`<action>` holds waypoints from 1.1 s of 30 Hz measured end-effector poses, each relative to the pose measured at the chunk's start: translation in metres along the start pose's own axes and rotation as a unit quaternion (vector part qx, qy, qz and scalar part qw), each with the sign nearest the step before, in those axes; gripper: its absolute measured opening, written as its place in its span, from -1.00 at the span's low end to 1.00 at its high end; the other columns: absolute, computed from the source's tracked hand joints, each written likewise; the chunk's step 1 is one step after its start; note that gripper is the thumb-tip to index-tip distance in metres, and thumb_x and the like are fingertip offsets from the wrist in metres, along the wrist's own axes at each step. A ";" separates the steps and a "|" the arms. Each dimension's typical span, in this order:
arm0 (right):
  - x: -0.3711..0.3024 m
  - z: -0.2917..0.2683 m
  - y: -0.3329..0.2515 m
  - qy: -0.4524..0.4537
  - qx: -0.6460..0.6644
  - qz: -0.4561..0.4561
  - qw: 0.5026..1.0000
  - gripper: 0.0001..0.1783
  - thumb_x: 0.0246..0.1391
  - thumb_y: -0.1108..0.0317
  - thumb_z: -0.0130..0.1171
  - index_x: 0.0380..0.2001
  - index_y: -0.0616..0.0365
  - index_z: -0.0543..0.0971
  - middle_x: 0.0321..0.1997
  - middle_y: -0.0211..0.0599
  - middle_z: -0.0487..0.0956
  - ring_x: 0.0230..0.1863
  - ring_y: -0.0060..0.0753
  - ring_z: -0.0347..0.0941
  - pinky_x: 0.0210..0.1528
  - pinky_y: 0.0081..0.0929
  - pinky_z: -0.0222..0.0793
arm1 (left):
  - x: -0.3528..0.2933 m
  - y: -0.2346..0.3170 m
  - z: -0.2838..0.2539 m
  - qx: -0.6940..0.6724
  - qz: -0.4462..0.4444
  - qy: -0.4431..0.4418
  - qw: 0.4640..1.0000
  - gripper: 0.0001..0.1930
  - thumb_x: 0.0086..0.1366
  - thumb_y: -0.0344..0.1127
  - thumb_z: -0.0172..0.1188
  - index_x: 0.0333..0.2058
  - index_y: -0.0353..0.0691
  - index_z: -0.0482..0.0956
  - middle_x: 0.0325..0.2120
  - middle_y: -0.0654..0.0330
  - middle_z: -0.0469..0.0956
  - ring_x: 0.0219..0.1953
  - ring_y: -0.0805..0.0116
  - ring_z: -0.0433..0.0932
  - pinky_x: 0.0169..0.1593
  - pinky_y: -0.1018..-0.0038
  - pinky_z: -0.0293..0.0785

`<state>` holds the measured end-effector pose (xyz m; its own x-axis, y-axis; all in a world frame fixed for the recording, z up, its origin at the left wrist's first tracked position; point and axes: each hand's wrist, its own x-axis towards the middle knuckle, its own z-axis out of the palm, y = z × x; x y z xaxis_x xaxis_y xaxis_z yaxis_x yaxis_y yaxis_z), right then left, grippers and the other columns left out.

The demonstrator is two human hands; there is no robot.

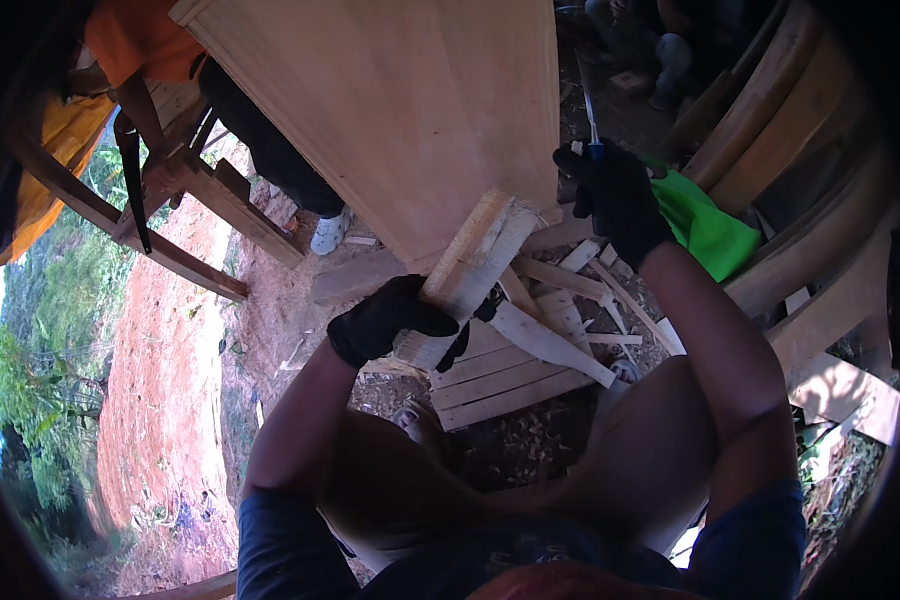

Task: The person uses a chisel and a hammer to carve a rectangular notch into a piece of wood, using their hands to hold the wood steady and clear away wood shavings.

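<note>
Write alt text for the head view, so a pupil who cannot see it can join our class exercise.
A person's black-gloved left hand grips a chunky wooden block while the gloved right hand holds a tool with a thin metal shaft. Beyond them is a large wooden panel; wood scraps litter the ground.

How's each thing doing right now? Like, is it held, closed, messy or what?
Left grip: gloved, closed around the block.
Block: held at a slant.
Right grip: gloved, closed on the tool.
Tool: held, shaft sticking out past the fist.
Panel: bare wood, in one piece as far as it shows.
Green cloth: creased.
Slats: lying side by side.
Scraps: scattered, messy.
</note>
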<state>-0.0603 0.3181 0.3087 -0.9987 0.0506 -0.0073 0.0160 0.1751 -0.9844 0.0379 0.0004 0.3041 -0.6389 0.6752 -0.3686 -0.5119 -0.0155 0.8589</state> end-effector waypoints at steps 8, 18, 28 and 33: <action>-0.011 0.015 0.010 -0.055 -0.144 -0.077 0.985 -0.51 0.17 0.03 0.43 -0.02 0.19 0.66 -0.35 -0.36 0.63 -0.44 -0.55 0.58 -0.38 -0.46 0.54 | 0.013 0.001 -0.002 0.015 0.108 0.025 0.994 -0.33 0.13 -0.39 0.36 0.25 -0.46 0.48 -0.19 0.01 0.68 -0.15 0.16 0.71 0.00 0.28 0.65; -0.041 0.022 -0.035 -0.141 -0.051 -0.030 0.988 -0.67 0.15 0.12 0.46 -0.14 0.09 0.70 -0.41 -0.44 0.61 -0.37 -0.61 0.57 -0.27 -0.46 0.53 | 0.020 -0.036 -0.057 0.484 0.206 0.261 0.810 -0.39 0.16 -0.32 0.48 0.20 -0.23 0.53 0.05 0.13 0.64 0.09 0.23 0.65 0.19 0.30 0.58; -0.077 0.037 -0.056 -0.191 -0.208 -0.243 0.928 -0.44 0.02 0.07 0.57 0.08 -0.07 0.65 -0.46 -0.44 0.57 -0.40 -0.53 0.54 -0.17 -0.39 0.54 | 0.032 -0.042 -0.054 0.493 0.282 0.287 0.771 -0.39 0.19 -0.29 0.48 0.20 -0.26 0.52 0.15 0.03 0.59 0.17 0.12 0.62 0.24 0.26 0.55; -0.081 0.033 -0.056 -0.144 -0.207 -0.292 0.922 -0.43 0.03 0.15 0.56 0.13 -0.06 0.64 -0.43 -0.41 0.59 -0.43 -0.55 0.52 -0.20 -0.41 0.54 | 0.018 -0.018 -0.021 0.566 0.181 0.311 0.742 -0.34 0.13 -0.28 0.50 0.21 -0.29 0.51 -0.04 0.02 0.69 0.08 0.12 0.67 0.19 0.26 0.58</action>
<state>0.0176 0.2713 0.3588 -0.8133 -0.4238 0.3987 -0.5716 0.4538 -0.6836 0.0238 -0.0028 0.2742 -0.9384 0.3017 0.1685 0.3430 0.7539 0.5604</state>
